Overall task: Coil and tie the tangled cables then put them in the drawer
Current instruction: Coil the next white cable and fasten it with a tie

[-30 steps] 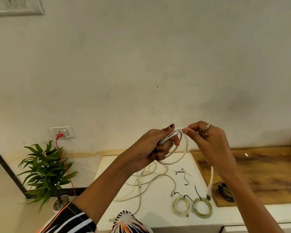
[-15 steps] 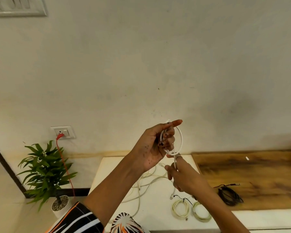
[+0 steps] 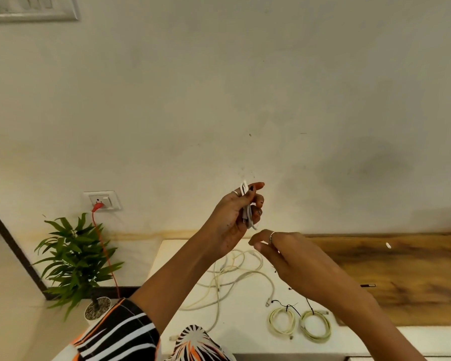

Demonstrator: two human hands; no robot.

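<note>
My left hand (image 3: 235,220) is raised in front of the wall and grips a small coil of white cable (image 3: 248,214), squeezed flat in its fingers. The coil's short end pokes out below the fist. My right hand (image 3: 287,254) hovers just beneath it, fingers loosely curled, with nothing visible in them. On the white table (image 3: 245,332) lies a loose tangle of cream cables (image 3: 232,277). Two tied cream coils (image 3: 283,321) (image 3: 317,325) lie side by side near the front edge. No drawer is in view.
Loose black twist ties (image 3: 288,306) lie by the tied coils. A wooden board (image 3: 406,269) covers the table's right part, with a black plug tip (image 3: 367,285) on it. A potted plant (image 3: 76,261) and a wall socket (image 3: 102,200) with an orange cord (image 3: 106,256) are at the left.
The round loop has been squeezed into a flat bundle in my left hand. My right hand has let go of the cable's tail and moved down and right.
</note>
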